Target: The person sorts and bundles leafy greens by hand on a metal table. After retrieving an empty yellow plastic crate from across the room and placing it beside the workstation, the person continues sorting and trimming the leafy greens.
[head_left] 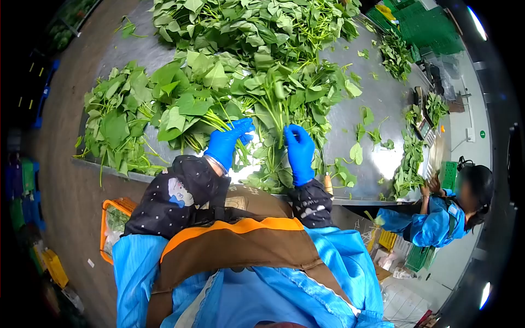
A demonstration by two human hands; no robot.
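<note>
My left hand (223, 146), in a blue glove, is closed around a bunch of leafy green stems (216, 119) whose broad leaves spread up and to the left. My right hand (299, 154), gloved in the same blue, pinches the stems of another leafy sprig (278, 112) between thumb and fingers, its leaves pointing away from me. Loose greens (273, 176) lie on the metal table (342, 134) between and below the two hands. A wooden handle (328, 184) stands by the table's front edge, just right of my right sleeve; its other end is hard to make out.
A large heap of greens (246, 24) covers the far side, with another pile (117, 120) at left. At right, a co-worker in blue (437, 221) handles greens (410, 169) near a scale (424, 128). An orange basket (104, 232) stands on the floor at left.
</note>
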